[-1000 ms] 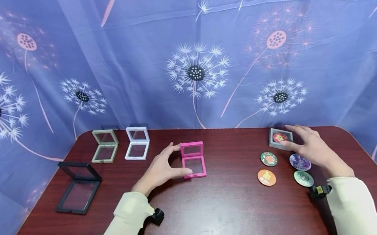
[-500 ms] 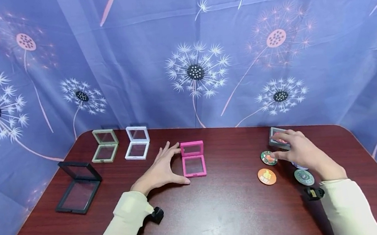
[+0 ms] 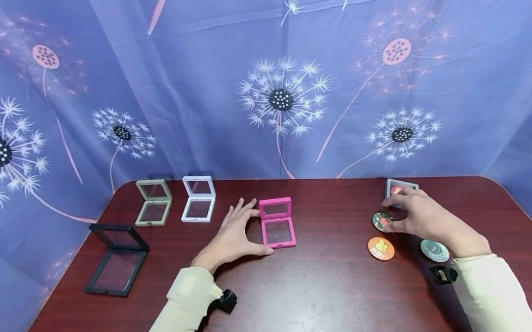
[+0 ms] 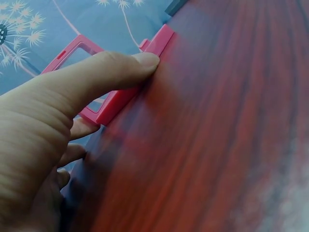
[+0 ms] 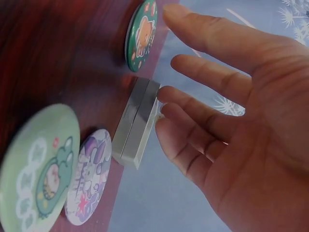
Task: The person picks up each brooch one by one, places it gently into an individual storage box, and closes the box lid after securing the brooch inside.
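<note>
A pink hinged display case (image 3: 279,239) with clear windows stands with its lid raised near the table's middle. My left hand (image 3: 232,241) spreads beside it, index finger near the lid and thumb at the front corner; in the left wrist view that thumb (image 4: 111,72) overlaps the case's edge. My right hand (image 3: 427,219) hovers with parted fingers over a dark green round badge (image 3: 382,222), nothing in its grip. Behind it lies a closed grey case (image 3: 401,186) holding a red badge. A purple badge (image 5: 89,176), hidden under the hand in the head view, lies by a pale green badge (image 3: 435,250).
An orange badge (image 3: 381,248) lies in front of the dark green one. On the left, a black case (image 3: 117,270), a green case (image 3: 154,212) and a white case (image 3: 199,209) stand with lids raised. A blue dandelion-print curtain (image 3: 217,84) hangs behind the table.
My right hand has left the grey case and moved left and nearer, to the dark green badge. My left thumb has slid off the pink case's window side to its front corner.
</note>
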A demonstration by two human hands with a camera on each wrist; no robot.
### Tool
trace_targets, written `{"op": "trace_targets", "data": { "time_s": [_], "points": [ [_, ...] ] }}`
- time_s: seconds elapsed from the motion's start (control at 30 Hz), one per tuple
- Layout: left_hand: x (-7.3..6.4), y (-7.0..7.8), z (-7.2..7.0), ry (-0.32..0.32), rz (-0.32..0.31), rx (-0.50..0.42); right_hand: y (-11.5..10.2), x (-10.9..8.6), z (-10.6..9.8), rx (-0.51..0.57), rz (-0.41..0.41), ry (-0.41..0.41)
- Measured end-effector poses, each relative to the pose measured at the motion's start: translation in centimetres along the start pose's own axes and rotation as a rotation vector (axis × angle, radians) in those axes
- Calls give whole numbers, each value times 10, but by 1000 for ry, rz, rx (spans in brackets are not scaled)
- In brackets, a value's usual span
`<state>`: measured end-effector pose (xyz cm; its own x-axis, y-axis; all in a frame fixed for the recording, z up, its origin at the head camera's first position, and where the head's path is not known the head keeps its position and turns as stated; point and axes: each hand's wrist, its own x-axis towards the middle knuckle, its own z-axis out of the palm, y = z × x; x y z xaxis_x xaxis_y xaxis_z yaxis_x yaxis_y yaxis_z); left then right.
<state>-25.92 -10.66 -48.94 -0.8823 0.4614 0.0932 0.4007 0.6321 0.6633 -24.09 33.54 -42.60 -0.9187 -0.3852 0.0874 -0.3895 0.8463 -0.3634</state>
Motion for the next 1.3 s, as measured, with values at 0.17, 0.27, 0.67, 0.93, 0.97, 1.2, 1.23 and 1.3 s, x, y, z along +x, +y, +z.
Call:
{"op": "trace_targets", "data": {
  "time_s": [0.17,0.27,0.67,0.93,0.97,1.2,1.23,1.3],
  "points": [
    [0,1,0,0,-5,1,-1,1,2,-14,-29,-8],
    [0,2,0,-3,-8,3,-2,1,3,-25,-10,-37],
    [1,3,-1,-11,-11,-2,-2,2,7,-56,14,-67],
    [1,0,-1,-9,-16,5,-3,5,10,-35,33,-65],
    [1,0,-1,-7,-16,6,-3,5,10,-32,39,-66],
    [0,0,0,-6,-10,4,-6,6,13,-17,72,-81],
    [0,0,0,-6,-11,5,-7,6,13,-17,75,-81],
    [0,0,0,-5,-11,4,-8,5,12,-16,80,-78]
  ]
}}
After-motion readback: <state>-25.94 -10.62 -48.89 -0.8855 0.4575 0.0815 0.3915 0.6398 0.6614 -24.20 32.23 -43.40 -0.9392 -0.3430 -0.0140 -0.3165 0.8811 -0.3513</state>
